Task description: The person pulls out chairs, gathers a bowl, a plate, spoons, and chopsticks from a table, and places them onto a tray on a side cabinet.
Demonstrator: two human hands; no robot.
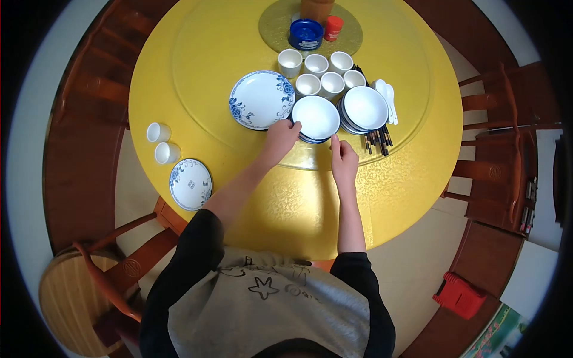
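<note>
A stack of white bowls sits in front of me on the glass turntable. My left hand is closed on its left edge, thumb over the top bowl's rim and fingers mostly hidden. At the lower right edge of the same stack is my right hand, its thumb tip at the rim and its other fingers curled. Left of the stack lies a large plate with blue flowers. A second bowl stack stands to the right, beside white spoons and dark chopsticks.
Several white cups stand behind the bowls. Farther back are a blue ashtray and a red-capped container. At the left of the yellow table are two cups and a small plate. Wooden chairs surround it.
</note>
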